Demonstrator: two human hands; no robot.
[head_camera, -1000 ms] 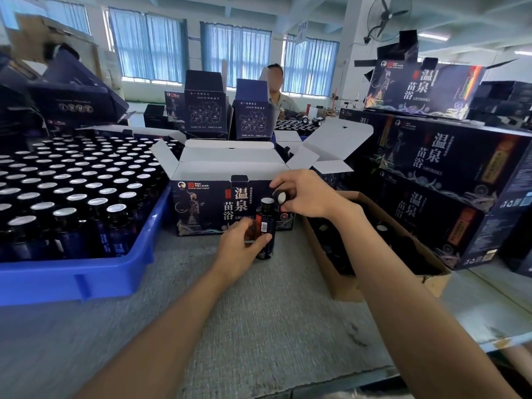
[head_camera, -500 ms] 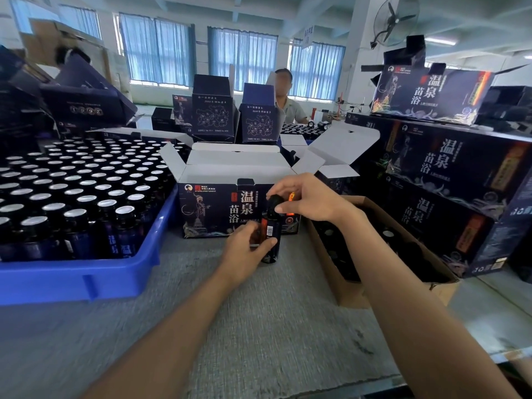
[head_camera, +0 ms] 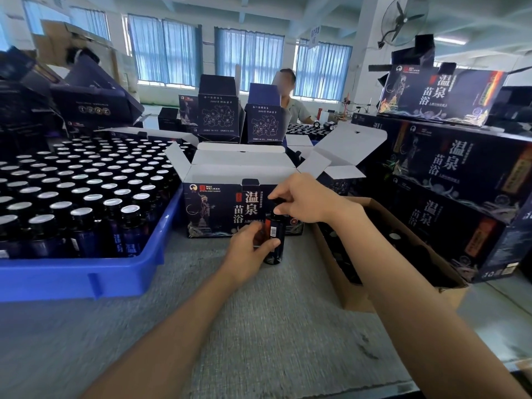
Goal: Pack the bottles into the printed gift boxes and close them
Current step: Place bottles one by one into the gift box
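The bottle [head_camera: 276, 254] stands upright on the grey table [head_camera: 273, 326], just in front of the open printed gift box [head_camera: 218, 208], whose white flaps are folded out. My left hand [head_camera: 247, 251] wraps round its body, thumb across the label and fingers curled behind. My right hand [head_camera: 305, 201] is over the top, fingertips pinched on the black cap. To my left a blue tray [head_camera: 86, 277] is packed with rows of capped bottles [head_camera: 83, 197]. To my right a brown cardboard box [head_camera: 357, 295] lies beside the gift box with dark items inside, and closed printed boxes [head_camera: 460, 174] are stacked beyond it.
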